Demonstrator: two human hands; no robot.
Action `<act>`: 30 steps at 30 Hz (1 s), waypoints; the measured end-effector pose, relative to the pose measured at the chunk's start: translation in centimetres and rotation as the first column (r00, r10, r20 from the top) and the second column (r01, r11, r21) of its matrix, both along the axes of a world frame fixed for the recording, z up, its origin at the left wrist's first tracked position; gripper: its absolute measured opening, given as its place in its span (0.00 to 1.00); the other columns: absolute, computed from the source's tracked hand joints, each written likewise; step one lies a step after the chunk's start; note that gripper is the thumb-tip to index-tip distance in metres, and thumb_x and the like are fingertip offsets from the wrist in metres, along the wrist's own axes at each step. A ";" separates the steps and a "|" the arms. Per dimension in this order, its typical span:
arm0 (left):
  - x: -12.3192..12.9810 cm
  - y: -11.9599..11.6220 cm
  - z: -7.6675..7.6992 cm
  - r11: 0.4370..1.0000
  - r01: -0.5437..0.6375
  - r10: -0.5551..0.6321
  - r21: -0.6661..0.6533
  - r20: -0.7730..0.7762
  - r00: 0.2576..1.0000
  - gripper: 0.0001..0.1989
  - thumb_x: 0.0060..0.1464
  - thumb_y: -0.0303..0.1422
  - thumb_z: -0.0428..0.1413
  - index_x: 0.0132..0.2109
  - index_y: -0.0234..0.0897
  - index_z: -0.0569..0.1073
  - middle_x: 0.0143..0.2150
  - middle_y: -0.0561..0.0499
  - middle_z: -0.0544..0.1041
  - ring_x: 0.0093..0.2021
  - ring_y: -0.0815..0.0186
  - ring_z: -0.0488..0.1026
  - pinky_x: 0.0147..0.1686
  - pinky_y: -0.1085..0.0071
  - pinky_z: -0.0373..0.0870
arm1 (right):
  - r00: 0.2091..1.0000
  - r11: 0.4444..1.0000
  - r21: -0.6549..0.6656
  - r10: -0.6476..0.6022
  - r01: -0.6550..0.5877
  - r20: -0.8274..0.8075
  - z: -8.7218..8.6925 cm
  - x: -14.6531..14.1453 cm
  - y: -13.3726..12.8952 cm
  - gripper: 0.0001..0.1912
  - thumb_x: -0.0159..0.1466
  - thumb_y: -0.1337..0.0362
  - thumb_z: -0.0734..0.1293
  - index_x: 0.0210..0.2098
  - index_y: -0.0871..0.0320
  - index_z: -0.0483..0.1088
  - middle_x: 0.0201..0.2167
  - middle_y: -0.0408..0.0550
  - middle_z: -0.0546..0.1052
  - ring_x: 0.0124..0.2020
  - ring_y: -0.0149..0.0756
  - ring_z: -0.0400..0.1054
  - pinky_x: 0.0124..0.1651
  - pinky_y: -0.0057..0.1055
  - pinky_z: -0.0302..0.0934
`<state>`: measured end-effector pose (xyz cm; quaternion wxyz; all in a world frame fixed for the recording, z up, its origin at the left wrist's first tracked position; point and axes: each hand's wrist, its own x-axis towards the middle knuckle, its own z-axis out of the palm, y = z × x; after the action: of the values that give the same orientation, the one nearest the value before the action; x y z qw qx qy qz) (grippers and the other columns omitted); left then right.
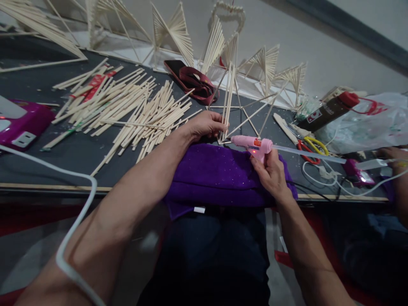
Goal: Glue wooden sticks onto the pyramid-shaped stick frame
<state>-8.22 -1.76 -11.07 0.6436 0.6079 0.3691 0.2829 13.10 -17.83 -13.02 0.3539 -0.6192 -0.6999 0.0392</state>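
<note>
My right hand (270,173) is wrapped round the grip of a pink hot glue gun (251,143). A long clear glue stick (306,152) sticks out of its back end, and the nozzle points left. Close to the nozzle, my left hand (208,124) pinches the lower part of an upright bundle of thin wooden sticks (228,100). These sticks belong to or stand against an open stick frame (251,119); I cannot tell which. Under both wrists lies a folded purple towel (219,172).
Loose wooden sticks (137,106) lie in a heap at left. Fan-shaped stick models (174,34) line the wall. A phone (174,68) with a dark red strap, scissors (310,148), a dark bottle (328,111), a plastic bag (376,127) and purple power strips (358,173) surround the workspace. Another person's hand (395,157) shows at right.
</note>
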 end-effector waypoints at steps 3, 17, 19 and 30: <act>0.0 0.0 0.0 1.000 -0.002 0.002 0.000 -0.001 1.000 0.03 0.49 0.23 0.59 0.30 0.32 0.72 0.21 0.54 0.69 0.17 0.77 0.61 0.18 0.75 0.48 | 1.000 1.000 0.007 -0.004 0.004 0.015 0.0 0.0 0.1 0.12 0.64 0.55 0.63 0.36 0.53 0.56 0.21 0.39 0.63 0.19 0.31 0.55 0.24 0.29 0.48; 0.1 0.1 -0.2 1.000 -0.005 0.005 -0.003 0.021 1.000 0.03 0.48 0.21 0.60 0.31 0.32 0.73 0.21 0.53 0.70 0.16 0.77 0.61 0.18 0.74 0.48 | 0.999 0.999 -0.013 0.030 -0.031 -0.017 -0.3 0.6 0.4 0.14 0.65 0.55 0.63 0.45 0.56 0.61 0.29 0.43 0.69 0.26 0.34 0.62 0.31 0.32 0.59; 0.1 0.1 -0.2 1.000 -0.008 0.008 -0.002 0.020 1.000 0.04 0.48 0.21 0.60 0.31 0.32 0.73 0.21 0.53 0.70 0.17 0.77 0.61 0.19 0.73 0.48 | 0.999 0.999 -0.024 0.039 -0.039 -0.030 -0.3 0.7 0.4 0.15 0.65 0.55 0.63 0.48 0.56 0.61 0.29 0.43 0.69 0.26 0.34 0.63 0.31 0.33 0.59; 0.0 0.1 -0.1 1.000 -0.015 0.015 0.010 -0.005 1.000 0.03 0.50 0.22 0.60 0.31 0.32 0.73 0.21 0.54 0.69 0.17 0.77 0.60 0.19 0.73 0.48 | 0.976 0.983 -0.115 0.118 -0.140 -0.181 -0.1 0.9 0.6 0.14 0.65 0.56 0.64 0.47 0.56 0.64 0.38 0.46 0.73 0.31 0.34 0.66 0.37 0.34 0.62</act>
<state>-8.19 -1.66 -11.20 0.6374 0.6090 0.3741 0.2878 13.97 -17.28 -13.10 0.3701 -0.5877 -0.7014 0.1602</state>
